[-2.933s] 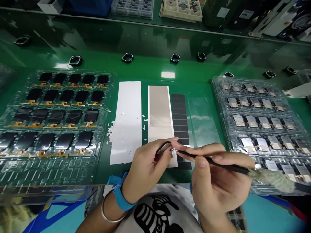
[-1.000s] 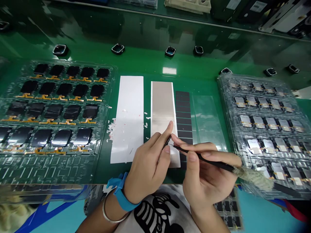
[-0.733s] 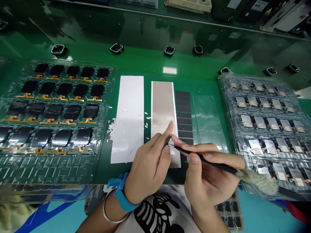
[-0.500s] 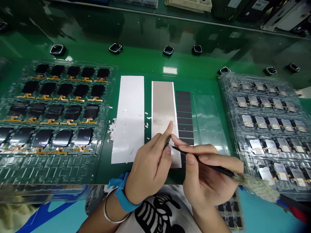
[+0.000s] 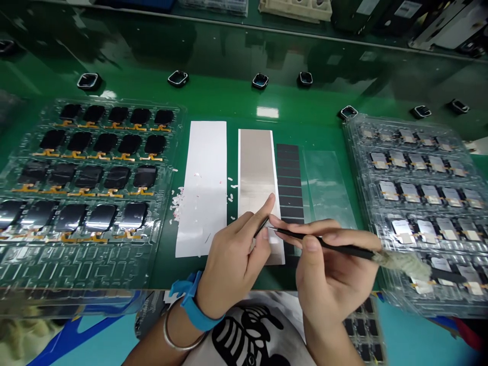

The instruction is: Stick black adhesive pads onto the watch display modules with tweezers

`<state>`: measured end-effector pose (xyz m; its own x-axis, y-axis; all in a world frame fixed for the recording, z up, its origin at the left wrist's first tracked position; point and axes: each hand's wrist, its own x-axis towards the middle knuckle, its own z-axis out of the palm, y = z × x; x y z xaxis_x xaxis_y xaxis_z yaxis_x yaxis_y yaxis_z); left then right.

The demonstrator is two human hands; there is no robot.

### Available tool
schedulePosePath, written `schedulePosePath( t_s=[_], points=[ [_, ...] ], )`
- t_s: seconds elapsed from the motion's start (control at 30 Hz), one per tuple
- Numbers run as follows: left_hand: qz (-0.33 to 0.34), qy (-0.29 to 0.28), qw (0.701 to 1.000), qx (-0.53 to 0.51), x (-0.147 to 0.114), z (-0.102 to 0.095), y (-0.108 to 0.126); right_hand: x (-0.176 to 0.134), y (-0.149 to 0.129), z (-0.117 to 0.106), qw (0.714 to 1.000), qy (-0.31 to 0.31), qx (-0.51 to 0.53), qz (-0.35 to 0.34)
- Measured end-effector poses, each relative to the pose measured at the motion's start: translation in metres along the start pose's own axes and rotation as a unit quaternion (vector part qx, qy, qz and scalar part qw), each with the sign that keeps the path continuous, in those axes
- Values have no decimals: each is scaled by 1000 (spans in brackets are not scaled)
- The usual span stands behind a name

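Between the thumb and fingers of my left hand (image 5: 238, 254) is a thin black-edged part (image 5: 261, 227), seen almost edge-on and mostly covered by the fingers. It has about the size of a watch screen. My right hand (image 5: 335, 274) grips black tweezers (image 5: 346, 249) like a pen, closed around the shaft. Their fine silver tip meets or nearly meets the part; I cannot tell which. Pale fuzzy wrapping (image 5: 404, 264) surrounds the tweezers' rear. Below both hands lies a beige strip sheet (image 5: 257, 157) with white edges.
A clear tray (image 5: 91, 262) at left bears black watch screens (image 5: 104, 144) with orange flex cables. The right tray (image 5: 358, 147) carries silver-backed modules. Between them lie a white sheet (image 5: 206, 162), white scraps (image 5: 177, 203), black strips (image 5: 288, 168) and clear film (image 5: 331, 178). Watch cases (image 5: 260, 80) stand behind.
My right hand and the tweezers have shifted slightly to the right, and the tweezers' rear end has risen a little. My left hand keeps its hold, almost still. The view has shifted slightly.
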<state>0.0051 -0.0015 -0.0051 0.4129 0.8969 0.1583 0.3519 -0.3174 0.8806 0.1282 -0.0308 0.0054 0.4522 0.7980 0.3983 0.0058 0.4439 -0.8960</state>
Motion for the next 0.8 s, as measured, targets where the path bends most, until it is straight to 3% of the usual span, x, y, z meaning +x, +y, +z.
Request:
schedulePosePath(
  t_s=[0.17,0.37,0.5,0.63,0.73,0.8],
  points=[
    [12,9,1000,18,1,2,-1,-2,-1,1,999,7,28,36],
    [-17,-18,998,-50,-1,-1,4,3,1,-13,1000,-14,-16,11],
    [-84,-55,984,-148,-7,-3,11,12,-7,-29,974,-123,-181,59],
    [-119,-62,967,-215,-7,3,16,21,-19,-39,949,-233,-181,114],
    [-102,-47,962,-250,-5,6,22,48,-23,-61,943,-200,-242,111],
    [-79,-16,965,-249,-7,2,25,84,-18,-88,923,-130,-358,48]
  ],
)
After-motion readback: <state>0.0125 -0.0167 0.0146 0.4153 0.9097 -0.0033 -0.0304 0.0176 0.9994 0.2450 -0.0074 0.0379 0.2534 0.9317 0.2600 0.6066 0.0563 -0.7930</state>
